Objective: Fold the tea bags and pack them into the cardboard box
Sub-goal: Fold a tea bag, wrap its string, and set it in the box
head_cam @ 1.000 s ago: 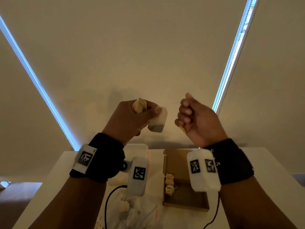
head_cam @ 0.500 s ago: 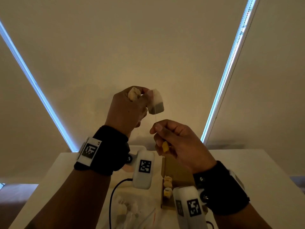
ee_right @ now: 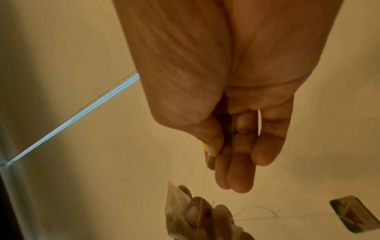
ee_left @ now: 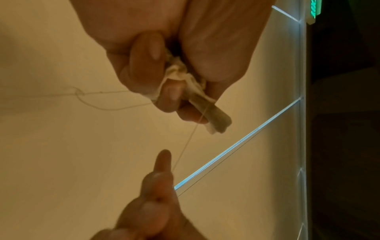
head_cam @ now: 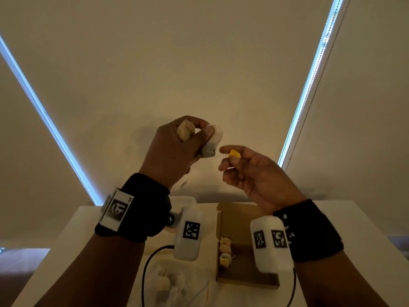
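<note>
My left hand [head_cam: 194, 138] is raised above the table and pinches a white tea bag [head_cam: 213, 140] between thumb and fingers; a second, crumpled tea bag [head_cam: 185, 130] is tucked in its fist. The pinched tea bag [ee_left: 211, 113] sticks out below the fingers in the left wrist view. Just right of it, my right hand [head_cam: 230, 157] pinches the bag's yellow tag [head_cam: 234, 154], and a thin string [ee_left: 185, 146] runs taut from tag to bag. Below, the open cardboard box [head_cam: 239, 218] lies on the table with two folded tea bags [head_cam: 225, 251] inside.
A white table [head_cam: 354, 235] carries the box, a clear plastic bag with several loose tea bags [head_cam: 168, 282] at the front, and a white container [head_cam: 183, 201] behind my left wrist. Black cables [head_cam: 148, 262] cross the tabletop. A loose tag [ee_right: 353, 214] dangles in the right wrist view.
My right hand came over from the right, took the yellow tag under the bag, then rose and turned beside the left hand, pulling the string sideways. The left hand tilted the tea bag.
</note>
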A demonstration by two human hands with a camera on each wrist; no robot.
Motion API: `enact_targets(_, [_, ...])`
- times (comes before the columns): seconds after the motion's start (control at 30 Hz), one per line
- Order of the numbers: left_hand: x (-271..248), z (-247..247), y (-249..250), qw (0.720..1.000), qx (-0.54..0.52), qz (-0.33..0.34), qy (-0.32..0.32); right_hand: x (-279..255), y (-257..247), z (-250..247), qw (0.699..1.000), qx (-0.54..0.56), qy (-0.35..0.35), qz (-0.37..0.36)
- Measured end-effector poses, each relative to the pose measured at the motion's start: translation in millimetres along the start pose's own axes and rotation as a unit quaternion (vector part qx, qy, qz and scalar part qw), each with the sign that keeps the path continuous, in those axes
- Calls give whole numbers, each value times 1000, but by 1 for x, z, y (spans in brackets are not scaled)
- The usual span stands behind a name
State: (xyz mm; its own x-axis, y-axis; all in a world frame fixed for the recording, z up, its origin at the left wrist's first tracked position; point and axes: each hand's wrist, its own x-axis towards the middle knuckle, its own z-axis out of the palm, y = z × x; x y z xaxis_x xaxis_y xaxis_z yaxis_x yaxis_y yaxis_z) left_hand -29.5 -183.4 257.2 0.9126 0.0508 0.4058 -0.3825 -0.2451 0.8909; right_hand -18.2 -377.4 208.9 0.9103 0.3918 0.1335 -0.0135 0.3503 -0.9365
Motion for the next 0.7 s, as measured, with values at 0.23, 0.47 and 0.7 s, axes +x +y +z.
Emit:
enact_targets(0.23, [-5, 6, -2, 995, 69, 46, -61, 19, -35, 1, 991, -131, 26, 9])
enact_targets(0.47, [0, 6, -11, 986, 155, 55, -30, 20, -34, 12, 964, -227, 125, -64])
enact_targets(0.7, [2, 10, -12, 978, 186, 95, 7, 7, -14, 26, 967, -185, 164, -67])
